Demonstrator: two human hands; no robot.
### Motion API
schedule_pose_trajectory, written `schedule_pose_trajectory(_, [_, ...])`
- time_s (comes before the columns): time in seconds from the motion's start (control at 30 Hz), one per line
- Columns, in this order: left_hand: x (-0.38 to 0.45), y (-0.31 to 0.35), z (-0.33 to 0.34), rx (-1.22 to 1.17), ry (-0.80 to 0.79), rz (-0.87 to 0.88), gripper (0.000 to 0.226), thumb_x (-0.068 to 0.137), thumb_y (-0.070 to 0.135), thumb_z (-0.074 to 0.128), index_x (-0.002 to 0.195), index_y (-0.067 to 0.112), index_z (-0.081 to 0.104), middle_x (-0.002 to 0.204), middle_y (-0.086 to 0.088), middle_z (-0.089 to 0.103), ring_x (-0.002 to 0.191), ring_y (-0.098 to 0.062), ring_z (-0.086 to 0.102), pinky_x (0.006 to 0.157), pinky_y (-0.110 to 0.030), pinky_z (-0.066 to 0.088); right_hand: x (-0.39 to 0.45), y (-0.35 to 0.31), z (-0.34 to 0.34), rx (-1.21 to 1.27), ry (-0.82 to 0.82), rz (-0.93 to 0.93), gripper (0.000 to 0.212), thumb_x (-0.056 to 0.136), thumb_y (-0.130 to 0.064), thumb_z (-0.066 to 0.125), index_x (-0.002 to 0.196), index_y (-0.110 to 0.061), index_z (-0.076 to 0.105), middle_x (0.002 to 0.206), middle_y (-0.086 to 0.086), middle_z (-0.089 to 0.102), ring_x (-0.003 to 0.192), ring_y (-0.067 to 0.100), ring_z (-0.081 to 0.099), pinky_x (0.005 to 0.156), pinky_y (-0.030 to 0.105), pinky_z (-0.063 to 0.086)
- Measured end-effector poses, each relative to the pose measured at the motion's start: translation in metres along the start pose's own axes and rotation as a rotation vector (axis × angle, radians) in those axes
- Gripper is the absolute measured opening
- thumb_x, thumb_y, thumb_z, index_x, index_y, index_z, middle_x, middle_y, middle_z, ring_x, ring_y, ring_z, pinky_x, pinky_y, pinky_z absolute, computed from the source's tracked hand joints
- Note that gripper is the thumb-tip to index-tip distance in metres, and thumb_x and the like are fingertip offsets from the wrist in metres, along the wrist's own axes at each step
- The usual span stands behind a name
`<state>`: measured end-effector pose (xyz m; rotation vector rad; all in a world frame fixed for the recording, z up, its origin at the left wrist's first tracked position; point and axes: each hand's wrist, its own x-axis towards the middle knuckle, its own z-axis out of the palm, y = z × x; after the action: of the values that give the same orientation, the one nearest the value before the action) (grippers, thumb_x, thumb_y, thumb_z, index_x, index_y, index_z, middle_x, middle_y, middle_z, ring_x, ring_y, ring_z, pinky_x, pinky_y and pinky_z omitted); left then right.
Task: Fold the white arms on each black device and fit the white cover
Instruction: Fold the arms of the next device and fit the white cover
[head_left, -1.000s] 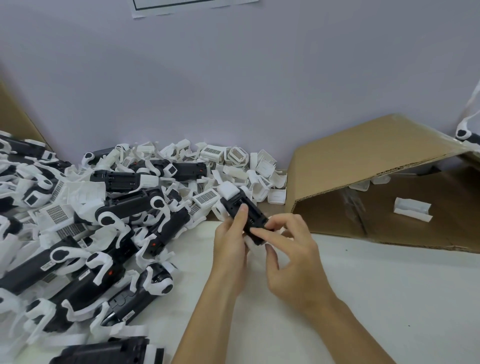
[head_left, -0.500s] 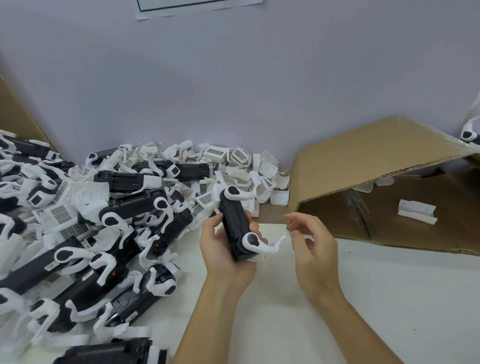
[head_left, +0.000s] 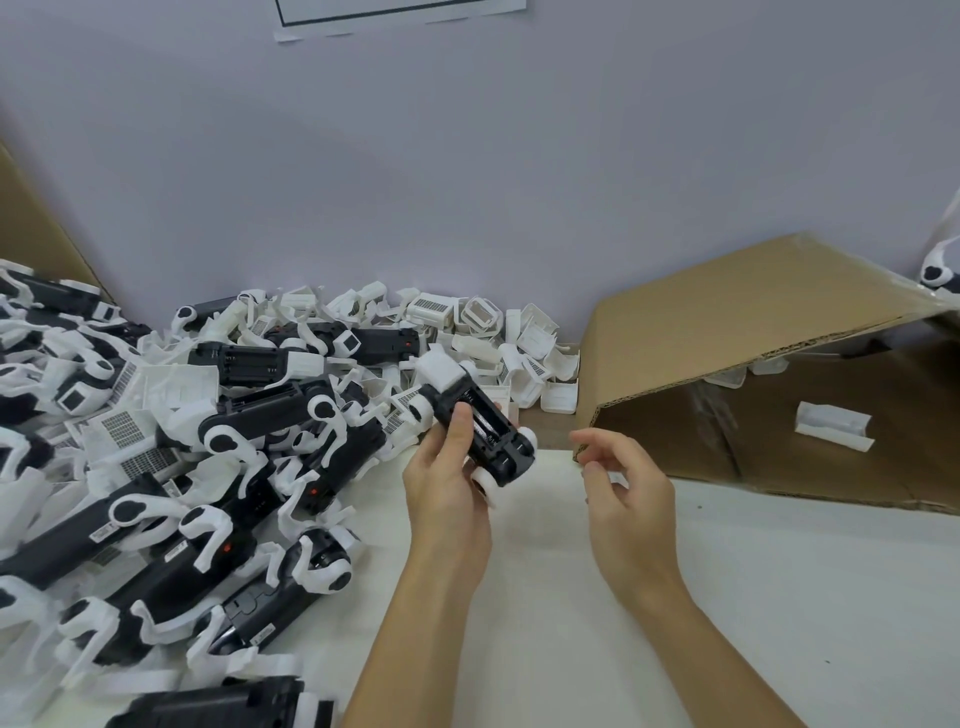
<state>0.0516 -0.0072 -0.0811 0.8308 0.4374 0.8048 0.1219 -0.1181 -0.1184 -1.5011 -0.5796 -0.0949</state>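
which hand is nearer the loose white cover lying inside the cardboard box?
Right. The right hand hovers empty just left of the cardboard box holding the white cover; the left hand grips the black device farther left.

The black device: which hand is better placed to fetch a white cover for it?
The right hand: it hovers free beside the black device, while the left hand grips that device.

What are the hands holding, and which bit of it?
The left hand grips a black device around the middle of its body, thumb on top. The right hand holds nothing; its fingers hang loosely curled beside it.
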Motion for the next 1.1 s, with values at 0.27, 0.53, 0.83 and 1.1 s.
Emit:
schedule_pose_trajectory(0.27, [0.004, -0.003, -0.007, 0.356, 0.126, 0.249, 0.015, 0.095, 0.032, 0.065, 0.092, 0.020, 0.075, 0.086, 0.006, 0.077, 0.073, -0.007, 0.068, 0.060, -0.019, 0.049, 0.000, 0.000, 0.001, -0.036, -0.016, 0.009, 0.046, 0.089, 0.010, 0.049, 0.093, -0.032, 0.068, 0.085, -0.002, 0.062, 0.077, 0.008, 0.056, 0.056, 0.012, 0.041])
schedule_pose_trajectory(0.53, [0.014, 0.006, -0.018, 0.094, 0.226, -0.025, 0.032, 0.101, 0.038, 0.052, 0.099, 0.011, 0.068, 0.090, -0.017, 0.075, 0.064, -0.026, 0.072, 0.054, -0.032, 0.057, 0.004, 0.003, 0.007, -0.175, -0.076, 0.080, 0.034, 0.095, -0.001, 0.050, 0.098, -0.030, 0.069, 0.075, -0.011, 0.067, 0.074, 0.008, 0.062, 0.058, 0.009, 0.044])
schedule_pose_trajectory(0.83, [0.018, 0.010, -0.025, 0.134, 0.162, 0.015, 0.038, 0.102, 0.034, 0.050, 0.112, 0.002, 0.068, 0.101, -0.026, 0.072, 0.058, -0.024, 0.069, 0.046, -0.027, 0.051, 0.085, -0.023, 0.067, -0.658, -0.355, 0.150, 0.033, 0.092, -0.013, 0.046, 0.061, -0.019, 0.037, 0.082, 0.011, 0.049, 0.062, 0.020, 0.042, 0.047, 0.028, 0.030])
schedule_pose_trajectory(1.1, [0.017, 0.011, -0.026, 0.115, 0.148, -0.003, 0.040, 0.101, 0.035, 0.051, 0.112, 0.000, 0.067, 0.100, -0.026, 0.072, 0.057, -0.024, 0.067, 0.049, -0.027, 0.051, 0.109, -0.006, 0.101, -0.843, -0.313, 0.274, 0.015, 0.090, -0.009, 0.059, 0.104, -0.006, 0.061, 0.106, 0.013, 0.058, 0.087, 0.027, 0.052, 0.048, 0.025, 0.030])
